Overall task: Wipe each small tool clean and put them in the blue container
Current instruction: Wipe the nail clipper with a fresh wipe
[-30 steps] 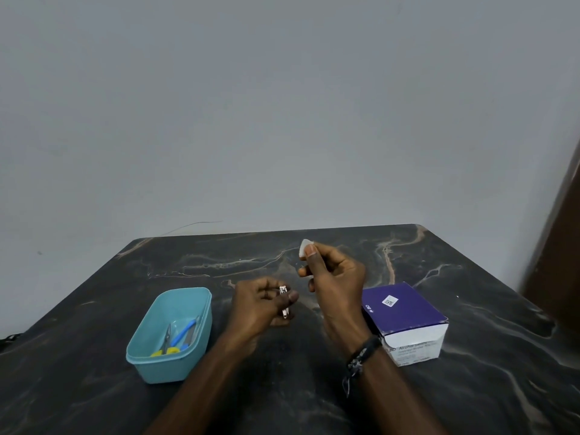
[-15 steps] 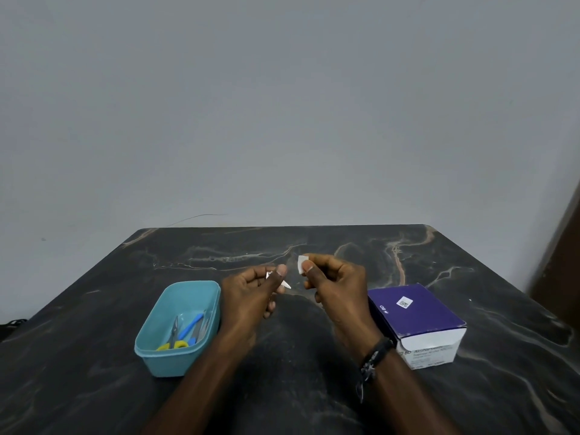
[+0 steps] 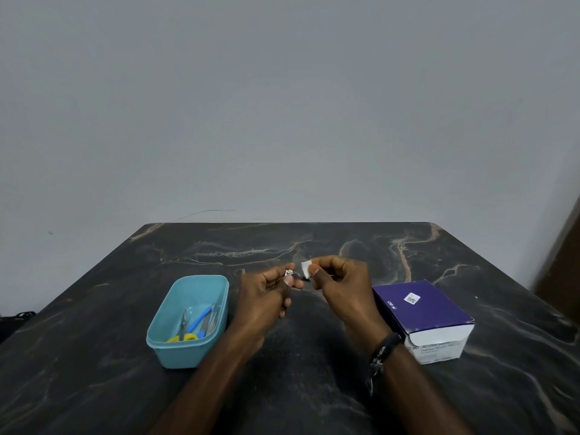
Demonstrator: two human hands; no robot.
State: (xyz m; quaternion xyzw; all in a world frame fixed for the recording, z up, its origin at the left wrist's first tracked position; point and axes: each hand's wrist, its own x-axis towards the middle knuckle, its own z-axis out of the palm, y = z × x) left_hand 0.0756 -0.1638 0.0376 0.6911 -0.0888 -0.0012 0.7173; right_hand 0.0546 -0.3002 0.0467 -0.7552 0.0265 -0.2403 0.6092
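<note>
Left hand pinched small metal tool; right hand pinched white wipe just beside it, above table.

Centre of the frame: the left hand pinches a small metal tool between thumb and fingers, raised above the dark marbled table. The right hand pinches a small white wipe just right of the tool; the two are near, contact cannot be determined. A dark bracelet circles the right wrist. Lower left: the blue container holds scissors with yellow handles and a blue-handled tool. Lower right: a purple and white box stands on the table.
</note>
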